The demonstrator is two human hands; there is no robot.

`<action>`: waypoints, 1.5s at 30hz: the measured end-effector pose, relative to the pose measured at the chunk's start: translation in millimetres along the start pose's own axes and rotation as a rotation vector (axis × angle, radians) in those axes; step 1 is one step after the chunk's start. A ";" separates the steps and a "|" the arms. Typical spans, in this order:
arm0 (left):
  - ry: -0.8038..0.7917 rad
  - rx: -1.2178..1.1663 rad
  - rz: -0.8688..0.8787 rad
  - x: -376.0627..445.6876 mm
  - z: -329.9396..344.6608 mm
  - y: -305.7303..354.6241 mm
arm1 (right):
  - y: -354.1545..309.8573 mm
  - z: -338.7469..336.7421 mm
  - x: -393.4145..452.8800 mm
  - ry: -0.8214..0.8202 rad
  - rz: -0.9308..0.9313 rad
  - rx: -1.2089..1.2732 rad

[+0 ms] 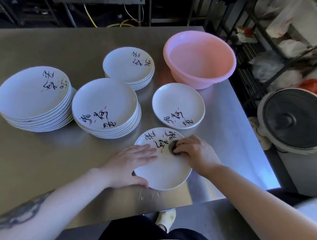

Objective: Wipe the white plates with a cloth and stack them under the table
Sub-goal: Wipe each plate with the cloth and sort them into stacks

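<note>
Right hand (pixel 194 155) pinches cloth (pixel 172 147) on near plate (pixel 166 176); left hand (pixel 131 162) flat, steadying its left rim.

Cloth (pixel 172 147) mostly hidden under right hand (pixel 194 153) fingers (pixel 180 149).

Three stacks of white plates stand on the counter (pixel 47 39): a tall one far left (pixel 33 97), one in the middle (pixel 104 107), one farther back (pixel 128 66). Two plates lie apart from them, one to the right (pixel 178 105) and one nearest (pixel 162 168). One pink basin (pixel 199 59). One dark cloth (pixel 172 146). Two hands, left (pixel 130 164) and right (pixel 196 152). One fan (pixel 295 119) off to the right.
</note>
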State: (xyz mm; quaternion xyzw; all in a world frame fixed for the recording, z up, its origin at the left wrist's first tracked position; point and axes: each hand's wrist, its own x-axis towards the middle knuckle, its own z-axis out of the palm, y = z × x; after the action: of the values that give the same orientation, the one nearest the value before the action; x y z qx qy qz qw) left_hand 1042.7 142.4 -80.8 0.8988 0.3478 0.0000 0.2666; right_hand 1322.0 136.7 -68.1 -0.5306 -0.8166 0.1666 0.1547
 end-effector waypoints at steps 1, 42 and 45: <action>0.049 0.017 -0.006 -1.2 6.3 2.0 | -2.3 3.7 -7.8 0.050 0.032 -0.004; 0.588 -0.962 -0.120 8.3 -107.3 55.3 | -84.4 -121.0 13.2 0.162 0.390 0.812; 0.669 -1.276 -0.173 6.9 -118.0 47.4 | -81.8 -151.1 24.2 0.211 0.440 1.087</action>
State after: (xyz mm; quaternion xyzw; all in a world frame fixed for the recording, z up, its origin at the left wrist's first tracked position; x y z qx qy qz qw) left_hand 1055.8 174.0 41.9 0.4896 0.4128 0.4567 0.6174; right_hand 1310.8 144.0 104.9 -0.5460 -0.4652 0.5351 0.4463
